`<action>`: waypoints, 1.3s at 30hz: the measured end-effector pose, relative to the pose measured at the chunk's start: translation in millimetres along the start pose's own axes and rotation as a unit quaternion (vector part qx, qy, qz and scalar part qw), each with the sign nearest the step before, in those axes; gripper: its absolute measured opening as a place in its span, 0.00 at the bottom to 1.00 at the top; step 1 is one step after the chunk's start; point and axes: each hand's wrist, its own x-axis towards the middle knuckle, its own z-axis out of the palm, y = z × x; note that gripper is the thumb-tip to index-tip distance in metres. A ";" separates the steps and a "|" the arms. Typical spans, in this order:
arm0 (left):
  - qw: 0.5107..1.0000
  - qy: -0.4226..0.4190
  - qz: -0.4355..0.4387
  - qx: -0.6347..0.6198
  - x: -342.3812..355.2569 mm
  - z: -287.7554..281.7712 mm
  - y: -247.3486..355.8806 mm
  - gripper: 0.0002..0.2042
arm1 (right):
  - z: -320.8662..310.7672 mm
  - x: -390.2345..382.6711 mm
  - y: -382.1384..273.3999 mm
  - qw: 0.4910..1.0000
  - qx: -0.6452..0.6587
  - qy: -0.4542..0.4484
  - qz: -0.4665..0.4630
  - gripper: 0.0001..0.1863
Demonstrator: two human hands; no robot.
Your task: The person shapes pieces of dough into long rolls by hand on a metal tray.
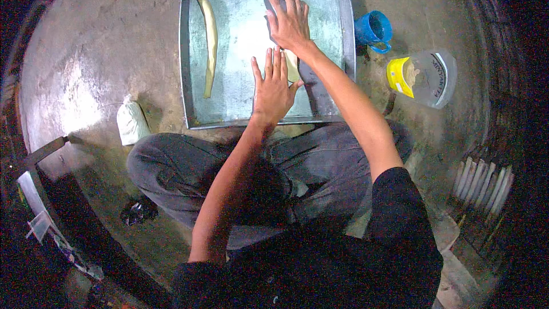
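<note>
At upper centre, the left hand and right hand are flat, by a pale strip. Neither grasps anything.

From the person's head, one wide fisheye view looked steeply down over the lap, close enough to take in both forearms, the metal tray cut off by the top edge, and floor on either side.

Dark capital lettering — on a clear plastic package with yellow band
</note>
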 end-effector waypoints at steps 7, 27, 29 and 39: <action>0.988 -0.029 0.010 0.150 -1.0 -0.6 5.8 0.38 | 15.8 10.9 0.2 0.998 -0.037 0.008 0.042 0.36; 0.974 -0.052 -0.054 -0.215 37.2 -54.3 -29.4 0.22 | 5.8 19.0 -0.2 0.999 -0.004 0.019 0.050 0.23; 0.991 -0.019 -0.042 -0.126 28.8 -44.3 -34.5 0.23 | 5.9 28.5 -4.0 0.998 0.021 0.029 0.052 0.24; 0.996 0.021 0.022 -0.085 26.4 -2.0 -10.3 0.31 | -13.7 21.8 17.0 0.970 0.137 0.161 0.116 0.19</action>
